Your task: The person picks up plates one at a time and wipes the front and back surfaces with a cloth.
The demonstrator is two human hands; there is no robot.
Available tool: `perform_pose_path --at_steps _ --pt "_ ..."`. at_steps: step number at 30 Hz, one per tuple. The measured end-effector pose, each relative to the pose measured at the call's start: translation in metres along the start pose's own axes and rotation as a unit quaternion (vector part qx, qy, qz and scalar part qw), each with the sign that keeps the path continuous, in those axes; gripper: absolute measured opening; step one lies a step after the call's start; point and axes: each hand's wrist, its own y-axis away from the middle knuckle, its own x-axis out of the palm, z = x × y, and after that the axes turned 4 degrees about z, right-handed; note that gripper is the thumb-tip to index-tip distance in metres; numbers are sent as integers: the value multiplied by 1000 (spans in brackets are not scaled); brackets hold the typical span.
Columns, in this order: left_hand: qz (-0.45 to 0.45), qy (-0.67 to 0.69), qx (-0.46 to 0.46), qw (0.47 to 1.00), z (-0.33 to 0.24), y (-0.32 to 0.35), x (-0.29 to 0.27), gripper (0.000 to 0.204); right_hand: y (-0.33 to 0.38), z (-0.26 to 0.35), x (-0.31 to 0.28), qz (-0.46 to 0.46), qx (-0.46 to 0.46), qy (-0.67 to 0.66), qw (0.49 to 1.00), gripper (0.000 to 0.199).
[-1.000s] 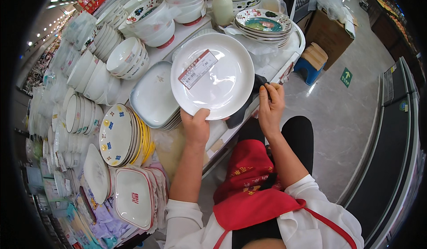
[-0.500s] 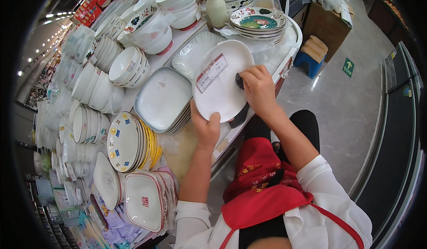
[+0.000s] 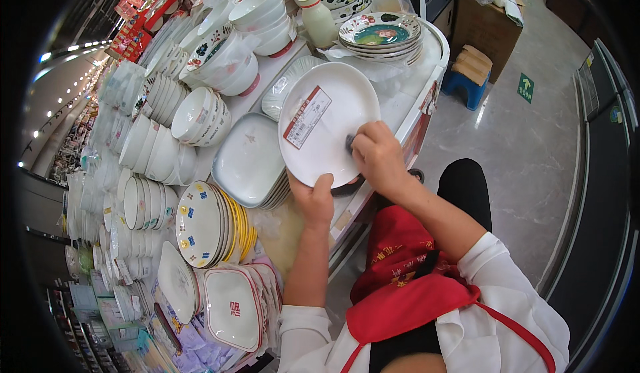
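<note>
Under our right hand (image 3: 377,156) something dark is mostly hidden, pressed on the white plate (image 3: 327,123). Left hand (image 3: 313,200) pinches the plate's lower rim, tilted above the tabletop (image 3: 400,100).

A single head-worn fisheye camera looks steeply down from above the person's chest, facing forward over a shop display table (image 3: 407,100) crowded with crockery. The view sits close: the red apron (image 3: 407,293) fills the lower edge, both forearms rise from it, and the left hand (image 3: 313,200) and right hand (image 3: 377,156) meet at a white plate (image 3: 320,116) near the frame's centre. Straight lines bow toward the dark circular rim, where the stacked bowls (image 3: 193,116) on the left curve away and the pale tiled floor (image 3: 527,146) bends along the right. There is no second view, so no part of the scene is shared.
</note>
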Motion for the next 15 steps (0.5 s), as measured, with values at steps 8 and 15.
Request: perform_pose_path --at_steps 8,15 --pt "102 61 -104 987 1 0 -1 65 -58 -18 3 -162 37 -1 986 14" --pt "165 64 -164 971 -7 -2 0 68 -46 12 10 -89 64 -203 973 18"
